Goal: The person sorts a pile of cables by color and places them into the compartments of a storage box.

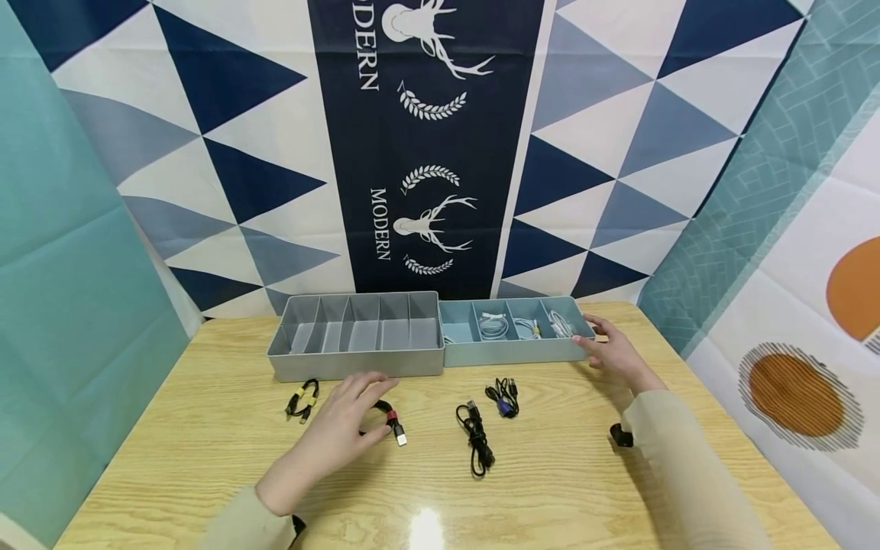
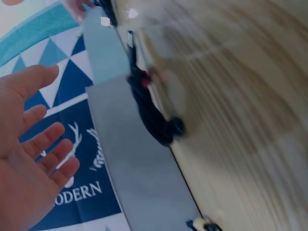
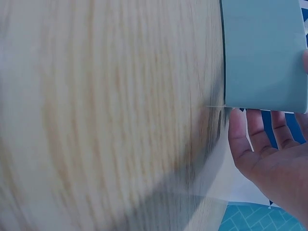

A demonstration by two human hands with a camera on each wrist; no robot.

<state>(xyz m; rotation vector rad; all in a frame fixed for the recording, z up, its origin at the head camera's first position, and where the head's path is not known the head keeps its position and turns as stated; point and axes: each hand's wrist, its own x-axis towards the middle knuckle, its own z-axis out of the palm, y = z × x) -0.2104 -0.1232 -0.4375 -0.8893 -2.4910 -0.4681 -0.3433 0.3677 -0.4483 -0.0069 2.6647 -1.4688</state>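
My left hand (image 1: 342,420) hovers over a black cable (image 1: 395,424) with a red tie and metal plug, partly hidden by it. The left wrist view shows the palm with fingers (image 2: 57,151) loosely spread and nothing in them, apart from the black cable (image 2: 147,106). At the right end of a light-blue divided box (image 1: 516,352), my right hand (image 1: 615,355) touches the end wall, thumb at the front rim. In the right wrist view its fingers (image 3: 239,127) rest against the end of the blue box (image 3: 264,57). Pale coiled cables (image 1: 492,326) lie in the box's compartments.
A grey divided box (image 1: 357,364) with bare compartments adjoins the blue one on its left. On the wooden table (image 1: 536,489) lie a black cable with yellow ties (image 1: 302,401), a bundled black cable (image 1: 476,441) and a black cable with a blue plug (image 1: 506,399). Patterned cloth (image 1: 275,176) stands behind.
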